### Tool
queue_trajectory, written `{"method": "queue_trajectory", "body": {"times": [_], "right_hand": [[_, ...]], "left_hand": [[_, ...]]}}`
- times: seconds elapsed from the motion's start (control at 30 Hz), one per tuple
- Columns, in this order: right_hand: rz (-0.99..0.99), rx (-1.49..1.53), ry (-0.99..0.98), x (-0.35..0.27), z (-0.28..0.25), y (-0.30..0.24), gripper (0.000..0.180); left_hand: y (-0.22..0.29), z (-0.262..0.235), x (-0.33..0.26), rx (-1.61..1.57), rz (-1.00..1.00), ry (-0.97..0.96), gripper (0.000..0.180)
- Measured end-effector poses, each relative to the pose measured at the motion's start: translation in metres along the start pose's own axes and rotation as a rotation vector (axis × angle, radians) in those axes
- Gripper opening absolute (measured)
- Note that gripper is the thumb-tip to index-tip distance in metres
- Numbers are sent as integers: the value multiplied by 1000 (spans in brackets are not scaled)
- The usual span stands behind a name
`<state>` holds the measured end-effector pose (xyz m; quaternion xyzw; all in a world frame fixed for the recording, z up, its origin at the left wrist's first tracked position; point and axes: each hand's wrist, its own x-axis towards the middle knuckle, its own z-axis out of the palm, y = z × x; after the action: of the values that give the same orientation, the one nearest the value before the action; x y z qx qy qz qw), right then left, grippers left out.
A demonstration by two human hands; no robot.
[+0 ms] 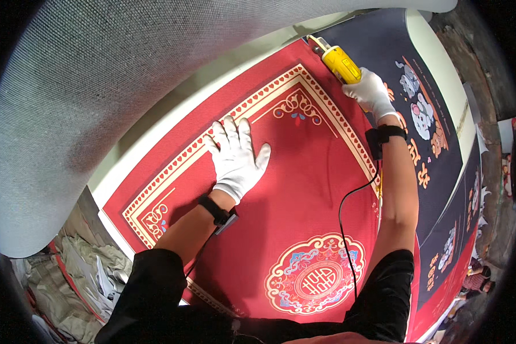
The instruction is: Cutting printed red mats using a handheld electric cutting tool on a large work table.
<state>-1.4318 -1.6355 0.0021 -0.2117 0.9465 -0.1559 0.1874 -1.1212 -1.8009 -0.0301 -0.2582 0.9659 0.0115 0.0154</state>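
Yellow tool (339,62) partly hidden inside gloved right hand (371,92).

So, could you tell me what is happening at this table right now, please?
A person in white gloves is working on a red mat with a cream ornamental border and a round medallion, spread over a table. The left hand lies flat on the mat, fingers spread, pressing it down. The right hand grips a yellow handheld tool at the mat's far edge. A dark printed mat with cartoon figures lies beside it on the right, and a grey fabric roll curves over the left.
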Motion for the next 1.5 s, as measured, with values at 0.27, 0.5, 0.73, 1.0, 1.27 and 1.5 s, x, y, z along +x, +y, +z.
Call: {"method": "queue_trajectory", "body": {"times": [0.27,0.5,0.73,1.0,1.27,1.5], "right_hand": [[10,-116,-5,22,-9,-47,49],[-57,-307,96,24,-7,-74,37],[-514,-608,568,-7,29,-68,24],[-530,-481,686,-151,-11,-48,35],[549,509,387,-591,-51,-28,39],[1221,995,1011,-985,-13,-123,36]], "left_hand": [[0,0,-2,-17,9,0,81],[4,-5,-1,8,4,-23,82],[3,-9,-8,24,5,-10,82],[-5,-18,-15,29,-7,-6,82],[-34,-16,-11,51,232,-175,86],[-99,-47,-166,13,409,-87,72]]}}
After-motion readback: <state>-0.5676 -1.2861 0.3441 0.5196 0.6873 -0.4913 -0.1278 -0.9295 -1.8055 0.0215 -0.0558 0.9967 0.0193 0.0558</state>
